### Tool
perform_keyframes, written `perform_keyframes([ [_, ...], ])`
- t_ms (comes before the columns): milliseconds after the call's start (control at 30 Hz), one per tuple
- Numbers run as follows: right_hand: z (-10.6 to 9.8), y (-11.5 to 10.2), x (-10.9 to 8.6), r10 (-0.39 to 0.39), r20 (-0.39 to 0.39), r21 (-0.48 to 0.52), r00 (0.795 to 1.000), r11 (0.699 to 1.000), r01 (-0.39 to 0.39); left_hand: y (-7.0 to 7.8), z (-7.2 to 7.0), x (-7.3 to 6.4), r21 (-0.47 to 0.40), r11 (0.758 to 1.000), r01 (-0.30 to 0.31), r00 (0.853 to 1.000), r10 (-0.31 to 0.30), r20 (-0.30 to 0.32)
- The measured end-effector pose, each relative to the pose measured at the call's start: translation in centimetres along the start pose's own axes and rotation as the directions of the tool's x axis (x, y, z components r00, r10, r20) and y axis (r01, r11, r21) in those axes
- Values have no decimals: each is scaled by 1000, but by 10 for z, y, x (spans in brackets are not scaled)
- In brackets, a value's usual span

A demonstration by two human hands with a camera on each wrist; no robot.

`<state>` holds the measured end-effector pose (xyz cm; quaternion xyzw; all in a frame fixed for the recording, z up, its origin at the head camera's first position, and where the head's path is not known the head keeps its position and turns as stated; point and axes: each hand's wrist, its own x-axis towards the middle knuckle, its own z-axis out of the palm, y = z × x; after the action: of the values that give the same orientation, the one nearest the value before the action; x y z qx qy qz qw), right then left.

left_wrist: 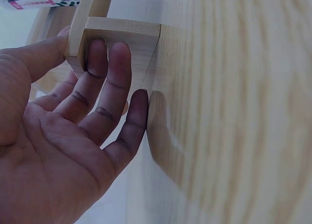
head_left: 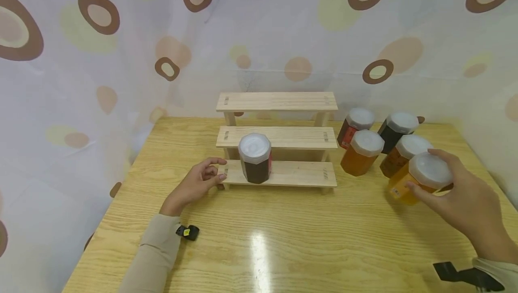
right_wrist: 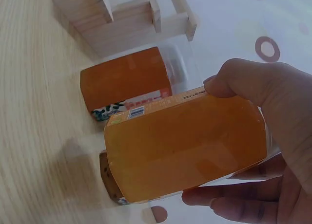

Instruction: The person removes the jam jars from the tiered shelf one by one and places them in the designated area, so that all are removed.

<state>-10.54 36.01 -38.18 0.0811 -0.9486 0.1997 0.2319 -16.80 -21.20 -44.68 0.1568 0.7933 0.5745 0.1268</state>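
A three-step wooden rack stands on the table. My left hand pinches the left end of its lowest board; the left wrist view shows the thumb on the board's edge and the curled fingers under it. A dark jar with a white lid stands on that lowest step, near the hand. Over at the right, my right hand grips a yellow-orange jar near its lid, thumb on one side and fingers on the other. The jar is tilted, and its lid is largely hidden by the hand in the right wrist view.
Close by the held jar stand an orange jar, a brown jar, a black jar and a red-labelled jar, right of the rack. A patterned sheet hangs behind the table.
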Motion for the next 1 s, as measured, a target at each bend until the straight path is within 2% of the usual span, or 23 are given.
perform_keyframes([
  [200,3,9,-2,63,69,-2,996,998,-63,2,0,0,-2,1000,1,1000,-1,0],
  [533,7,15,-5,118,122,-27,986,993,-115,-1,1,-1,18,1000,2,1000,-2,-4],
  [767,10,16,-9,129,121,-44,984,991,-125,1,4,-3,7,1000,16,1000,-15,-13],
  [1000,14,19,-7,120,115,-34,986,993,-116,1,1,-1,6,1000,10,1000,-10,-17],
])
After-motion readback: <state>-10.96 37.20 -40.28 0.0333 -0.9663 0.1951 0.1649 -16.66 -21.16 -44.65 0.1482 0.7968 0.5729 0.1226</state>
